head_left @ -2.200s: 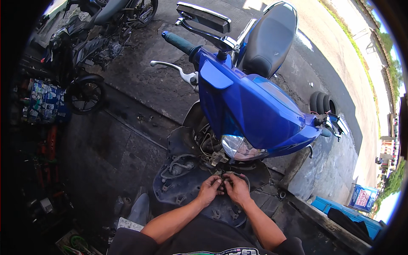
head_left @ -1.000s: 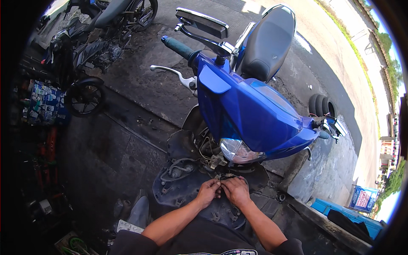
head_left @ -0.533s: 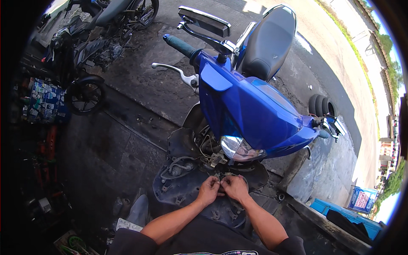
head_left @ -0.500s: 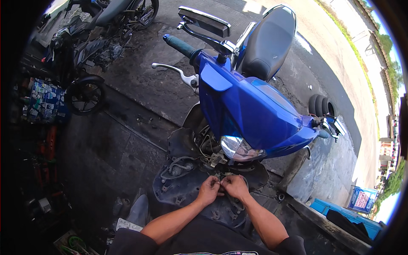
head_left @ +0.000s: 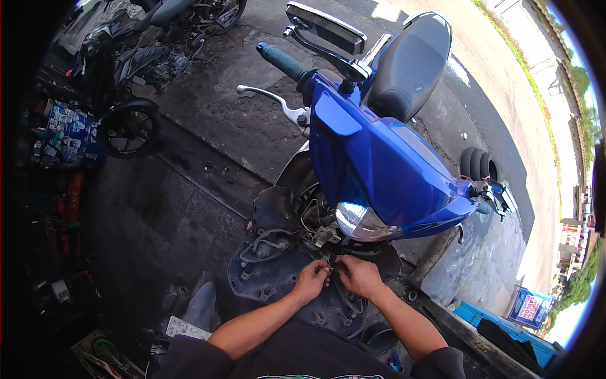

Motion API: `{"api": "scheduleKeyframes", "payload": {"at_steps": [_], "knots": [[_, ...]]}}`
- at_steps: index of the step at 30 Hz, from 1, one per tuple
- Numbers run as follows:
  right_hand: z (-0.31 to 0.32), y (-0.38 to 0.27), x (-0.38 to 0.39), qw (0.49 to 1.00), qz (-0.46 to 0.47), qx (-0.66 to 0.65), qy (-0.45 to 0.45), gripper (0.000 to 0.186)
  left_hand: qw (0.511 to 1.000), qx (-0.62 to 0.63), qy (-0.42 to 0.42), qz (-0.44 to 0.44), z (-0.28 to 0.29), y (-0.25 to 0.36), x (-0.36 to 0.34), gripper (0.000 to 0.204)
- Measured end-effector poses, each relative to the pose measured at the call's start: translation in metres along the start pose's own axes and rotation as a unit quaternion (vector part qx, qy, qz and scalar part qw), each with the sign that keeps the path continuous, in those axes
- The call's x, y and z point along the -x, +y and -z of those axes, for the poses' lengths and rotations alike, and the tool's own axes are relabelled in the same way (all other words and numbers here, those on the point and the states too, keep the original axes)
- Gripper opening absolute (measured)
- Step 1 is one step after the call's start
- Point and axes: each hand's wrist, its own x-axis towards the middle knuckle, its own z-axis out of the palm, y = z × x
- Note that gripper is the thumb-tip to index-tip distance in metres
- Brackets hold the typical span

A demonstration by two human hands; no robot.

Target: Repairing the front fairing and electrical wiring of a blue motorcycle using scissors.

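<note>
My left hand [head_left: 312, 282] is closed, its thumb and fingertips pinched together. What it grips is too small to make out, perhaps a bit of wiring. Just to its right, a narrow gap apart, my right hand [head_left: 359, 276] is also curled closed, its fingertips partly hidden. Both are over a dark plastic fairing panel [head_left: 251, 283] with cables lying on it, right below the front of a blue scooter [head_left: 379, 161]. Above my hands are the scooter's clear headlight [head_left: 361, 222] and, beside it, exposed wires and a pale connector [head_left: 326, 236].
The handlebar grip [head_left: 278, 61], brake lever [head_left: 271, 98] and mirror [head_left: 325, 28] jut out to the left. Another motorcycle [head_left: 126, 63] stands at the far left, near a sticker-covered blue drum [head_left: 71, 136]. Stacked tyres [head_left: 478, 164] lie at right. A concrete ledge [head_left: 467, 331] runs along the lower right.
My right hand has drawn slightly away from the left, opening a gap between them. The scooter appears a little farther right in the view. My left hand remains pinched.
</note>
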Motion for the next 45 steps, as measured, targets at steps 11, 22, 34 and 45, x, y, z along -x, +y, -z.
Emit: {"api": "scheduleKeyframes", "payload": {"at_steps": [11,22,34,45], "knots": [[-0.014,0.006,0.001,0.967,0.179,0.156,0.091,0.016,1.0,0.01,-0.01,0.002,0.001,-0.003,-0.003,0.011],[-0.018,-0.003,-0.025,0.937,-0.292,-0.179,-0.074,0.017,0.999,-0.005,-0.004,-0.032,-0.006,0.001,0.004,0.011],[-0.008,-0.013,0.003,0.98,0.096,0.156,0.072,0.011,1.0,0.022,0.01,-0.002,-0.002,-0.002,0.0,0.01],[-0.02,-0.006,-0.001,0.98,0.112,0.149,0.07,0.012,1.0,0.024,0.009,-0.008,-0.001,-0.002,0.001,0.011]]}}
